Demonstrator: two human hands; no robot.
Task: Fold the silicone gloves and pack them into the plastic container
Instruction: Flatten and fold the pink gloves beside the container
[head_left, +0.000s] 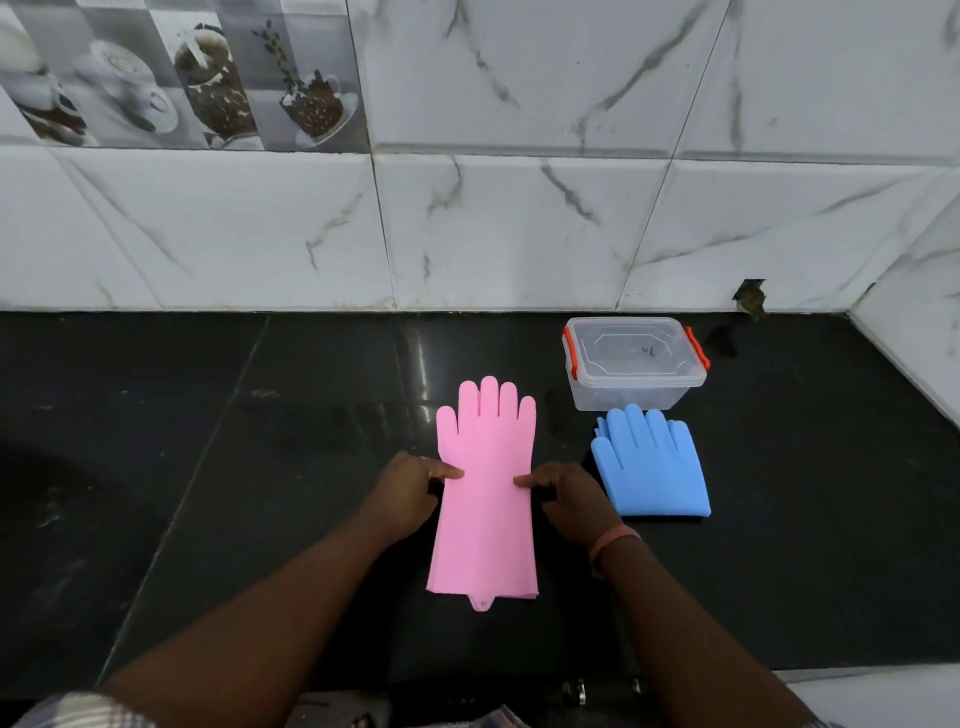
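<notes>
Here both hands pinch the pink glove (485, 499).

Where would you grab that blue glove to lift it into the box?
Probably at the straight folded edge nearest the person, coming from the front. The blue glove lies flat and folded, fingers pointing toward the box, so pinching that doubled edge should keep the layers together. The box's lid looks shut, so it likely needs opening first.

We see a glossy black stone countertop (270, 467). Flat on it lies the pink silicone glove (485, 499), fingertips pointing away. Right of those fingertips lies the folded blue silicone glove (652, 467); just beyond it stands the lidded clear plastic container (634, 364).
</notes>
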